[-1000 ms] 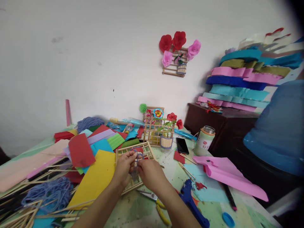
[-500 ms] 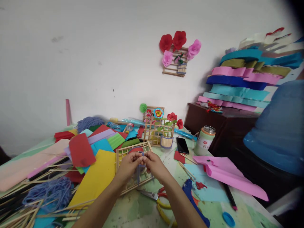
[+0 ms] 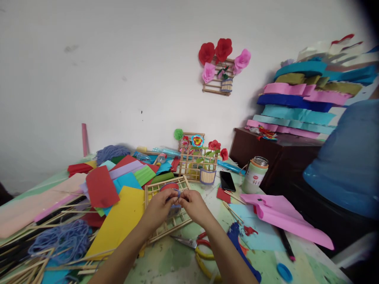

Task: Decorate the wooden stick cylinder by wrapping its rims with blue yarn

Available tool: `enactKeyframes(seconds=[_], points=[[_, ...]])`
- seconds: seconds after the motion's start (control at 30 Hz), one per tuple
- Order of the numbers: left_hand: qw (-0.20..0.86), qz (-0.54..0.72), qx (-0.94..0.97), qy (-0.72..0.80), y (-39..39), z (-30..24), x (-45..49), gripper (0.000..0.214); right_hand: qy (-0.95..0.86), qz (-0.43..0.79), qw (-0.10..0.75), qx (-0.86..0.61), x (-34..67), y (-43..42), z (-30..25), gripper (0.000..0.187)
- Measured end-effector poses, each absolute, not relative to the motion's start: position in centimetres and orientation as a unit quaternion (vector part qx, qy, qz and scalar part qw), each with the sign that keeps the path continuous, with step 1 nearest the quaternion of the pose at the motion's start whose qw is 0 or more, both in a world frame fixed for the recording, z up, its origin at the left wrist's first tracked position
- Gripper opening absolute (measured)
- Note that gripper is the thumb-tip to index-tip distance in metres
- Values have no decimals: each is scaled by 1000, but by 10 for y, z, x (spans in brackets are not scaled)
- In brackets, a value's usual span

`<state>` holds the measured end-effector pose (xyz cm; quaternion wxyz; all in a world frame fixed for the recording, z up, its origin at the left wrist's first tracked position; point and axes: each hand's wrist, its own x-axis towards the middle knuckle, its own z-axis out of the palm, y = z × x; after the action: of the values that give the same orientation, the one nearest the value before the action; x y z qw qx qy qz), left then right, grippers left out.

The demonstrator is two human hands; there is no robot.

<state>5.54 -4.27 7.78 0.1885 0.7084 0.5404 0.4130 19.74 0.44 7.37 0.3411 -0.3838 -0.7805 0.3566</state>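
Observation:
Above a lattice frame of thin wooden sticks (image 3: 171,230), my two hands meet fingertip to fingertip. My left hand (image 3: 161,203) is closed in a pinch on a strand of blue-purple yarn (image 3: 178,193). Opposite it, my right hand (image 3: 193,205) pinches the same strand. Just behind the fingers a round red thing (image 3: 169,185) rests on the lattice, mostly covered by my hands. Scissors with red and yellow handles (image 3: 204,255) lie below my right wrist, near a blue glue gun-like tool (image 3: 241,254) partly hidden by my forearm.
Coloured paper sheets (image 3: 118,225), a yarn tangle (image 3: 63,240) and loose sticks crowd the left. A flower-decorated lattice (image 3: 192,165) stands behind. To the right are a phone (image 3: 227,181), an open jar (image 3: 255,175), pink paper (image 3: 288,219) and a blue cap (image 3: 284,272).
The yarn ends that hung below my fingers no longer show there; a small loop now stands between the fingertips. Both hands stay in nearly the same place.

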Motion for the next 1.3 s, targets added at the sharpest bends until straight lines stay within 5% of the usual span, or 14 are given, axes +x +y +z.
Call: enactKeyframes(seconds=[0.23,0.57,0.97,1.3], points=[[75,340,697,627,-53,87,61,24,-730,321,417,-436,195,4,74,14],[-31,185,754,629,-69,75,97,28,-522,565,495,-404,186,4,71,19],[156,546,575,589,-50,73,71,29,-548,631,430,-341,187,-10,84,21],[308,525,601,518,-42,76,66,28,-624,564,423,-338,187,-8,80,19]])
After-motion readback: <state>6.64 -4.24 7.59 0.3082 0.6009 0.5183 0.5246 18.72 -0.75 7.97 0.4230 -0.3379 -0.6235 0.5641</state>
